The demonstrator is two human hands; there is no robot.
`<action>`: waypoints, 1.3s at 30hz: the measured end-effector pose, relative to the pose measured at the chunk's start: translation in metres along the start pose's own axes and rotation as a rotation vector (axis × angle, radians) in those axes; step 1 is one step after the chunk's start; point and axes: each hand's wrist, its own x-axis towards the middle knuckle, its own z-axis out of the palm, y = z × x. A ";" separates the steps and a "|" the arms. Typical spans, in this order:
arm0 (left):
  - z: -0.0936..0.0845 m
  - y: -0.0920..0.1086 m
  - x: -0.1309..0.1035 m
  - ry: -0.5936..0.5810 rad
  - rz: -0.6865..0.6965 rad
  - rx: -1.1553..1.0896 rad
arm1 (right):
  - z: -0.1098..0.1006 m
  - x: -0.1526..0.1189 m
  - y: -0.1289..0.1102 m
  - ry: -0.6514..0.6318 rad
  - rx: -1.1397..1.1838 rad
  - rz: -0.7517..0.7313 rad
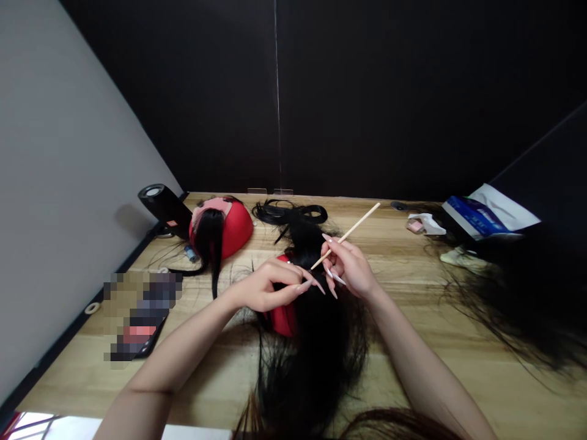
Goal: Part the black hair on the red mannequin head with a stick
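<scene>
Between my hands lies a red dome-shaped wig block (283,319), largely covered by long black hair (321,354) that spreads down toward me. My right hand (346,266) grips a thin pale wooden stick (355,229) like a pen, its lower tip at the hair. My left hand (279,284) is bent over the block, thumb and forefinger brought together at the hair near the stick's tip. What those fingertips pinch is too small to make out. A coiled black hair bundle (293,214) lies just behind the block.
A second red block (238,229) with black hair stands at the back left beside a black cylindrical speaker (165,208). A partly pixelated phone (149,342) and a tape roll (92,308) lie left. Loose black hair (518,305) and a blue-white tissue pack (486,214) are on the right.
</scene>
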 end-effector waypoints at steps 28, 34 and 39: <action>0.004 -0.018 -0.001 0.263 -0.250 -0.574 | 0.001 -0.003 0.000 -0.005 -0.250 -0.110; 0.004 -0.016 0.000 0.283 -0.285 -0.552 | 0.002 -0.005 -0.001 -0.002 -0.255 -0.119; 0.005 -0.014 0.001 0.312 -0.307 -0.568 | 0.001 -0.006 -0.003 -0.023 -0.255 -0.099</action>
